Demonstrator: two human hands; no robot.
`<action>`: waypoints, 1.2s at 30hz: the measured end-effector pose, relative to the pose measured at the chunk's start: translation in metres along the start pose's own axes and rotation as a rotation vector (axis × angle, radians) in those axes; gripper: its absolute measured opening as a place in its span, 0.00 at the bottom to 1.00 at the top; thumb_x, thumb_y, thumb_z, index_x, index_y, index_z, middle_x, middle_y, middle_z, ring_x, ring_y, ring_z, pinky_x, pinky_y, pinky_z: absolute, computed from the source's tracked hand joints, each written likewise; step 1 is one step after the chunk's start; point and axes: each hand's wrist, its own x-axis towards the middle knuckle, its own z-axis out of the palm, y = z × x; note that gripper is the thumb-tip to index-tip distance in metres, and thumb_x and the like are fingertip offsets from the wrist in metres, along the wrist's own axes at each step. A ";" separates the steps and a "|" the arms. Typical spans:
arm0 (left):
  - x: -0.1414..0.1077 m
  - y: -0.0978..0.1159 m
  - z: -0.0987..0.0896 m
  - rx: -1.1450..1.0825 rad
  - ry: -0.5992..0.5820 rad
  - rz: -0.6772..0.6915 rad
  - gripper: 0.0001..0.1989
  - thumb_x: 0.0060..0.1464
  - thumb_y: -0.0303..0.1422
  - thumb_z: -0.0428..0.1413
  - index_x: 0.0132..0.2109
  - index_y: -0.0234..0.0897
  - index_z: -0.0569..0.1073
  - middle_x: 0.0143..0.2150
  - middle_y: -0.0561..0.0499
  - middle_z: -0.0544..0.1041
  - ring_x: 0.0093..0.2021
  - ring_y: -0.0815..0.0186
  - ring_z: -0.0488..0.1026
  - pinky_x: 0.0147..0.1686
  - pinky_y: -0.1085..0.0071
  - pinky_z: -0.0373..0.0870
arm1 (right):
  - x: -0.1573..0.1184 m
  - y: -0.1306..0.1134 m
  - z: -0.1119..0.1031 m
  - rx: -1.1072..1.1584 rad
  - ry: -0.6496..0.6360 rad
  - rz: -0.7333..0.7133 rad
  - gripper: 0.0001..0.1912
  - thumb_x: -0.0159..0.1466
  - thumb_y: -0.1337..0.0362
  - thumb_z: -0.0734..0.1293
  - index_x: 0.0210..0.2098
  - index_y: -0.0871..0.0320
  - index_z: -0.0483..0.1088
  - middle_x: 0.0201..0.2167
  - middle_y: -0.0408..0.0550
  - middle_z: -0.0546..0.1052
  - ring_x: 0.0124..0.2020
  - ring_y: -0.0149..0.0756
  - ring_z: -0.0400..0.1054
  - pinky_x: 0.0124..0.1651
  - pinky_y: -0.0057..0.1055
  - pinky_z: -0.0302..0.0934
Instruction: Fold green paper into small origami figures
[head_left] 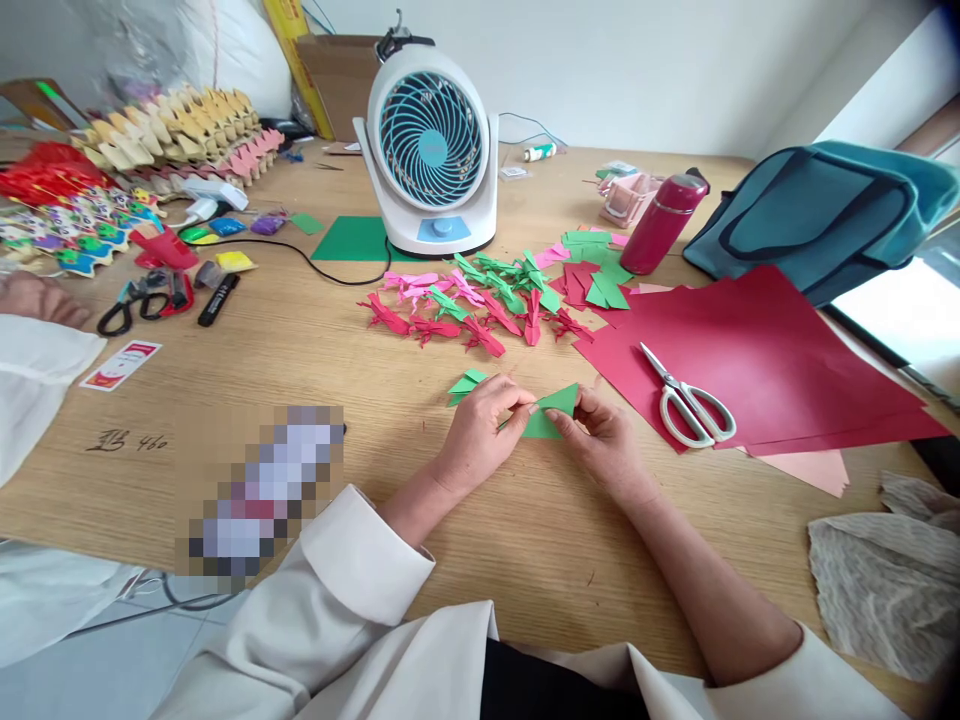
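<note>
Between my hands is a sheet of green paper (pixel 553 412), partly folded, its upper right corner rising to a point. My left hand (pixel 491 415) pinches its left side with thumb and forefinger. On the right side, my right hand (pixel 602 432) grips it, thumb on top and fingers behind. Just beyond my left hand lies a folded green paper piece (pixel 466 386), partly covered by that hand. Farther off, several folded paper figures (pixel 480 300) in red, pink and green lie in a cluster.
White-handled scissors (pixel 694 408) rest on red paper sheets (pixel 780 360) at right. Behind stand a fan (pixel 431 150), a red bottle (pixel 664 225) and a teal bag (pixel 817 215). Black-handled scissors (pixel 135 308) and a marker (pixel 219 300) lie left, near another person's hand (pixel 41 300).
</note>
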 end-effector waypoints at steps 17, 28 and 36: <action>0.001 0.001 0.000 0.004 -0.033 0.040 0.09 0.63 0.29 0.52 0.32 0.37 0.70 0.31 0.52 0.69 0.35 0.66 0.67 0.38 0.70 0.63 | 0.000 -0.012 0.001 -0.101 -0.031 -0.082 0.09 0.63 0.61 0.69 0.27 0.55 0.67 0.27 0.42 0.66 0.30 0.33 0.60 0.34 0.31 0.56; 0.000 0.000 0.001 0.043 -0.035 0.076 0.09 0.63 0.28 0.52 0.32 0.37 0.68 0.30 0.52 0.69 0.35 0.65 0.67 0.38 0.69 0.63 | -0.001 -0.015 0.003 -0.186 -0.044 -0.051 0.08 0.62 0.64 0.68 0.27 0.57 0.68 0.25 0.41 0.68 0.28 0.32 0.62 0.33 0.29 0.55; 0.002 0.003 -0.004 0.052 -0.042 0.174 0.09 0.64 0.30 0.52 0.34 0.36 0.72 0.33 0.50 0.71 0.38 0.65 0.68 0.40 0.69 0.63 | -0.001 -0.017 -0.006 -0.277 -0.011 -0.285 0.09 0.65 0.64 0.67 0.27 0.57 0.69 0.26 0.42 0.66 0.28 0.31 0.62 0.31 0.30 0.56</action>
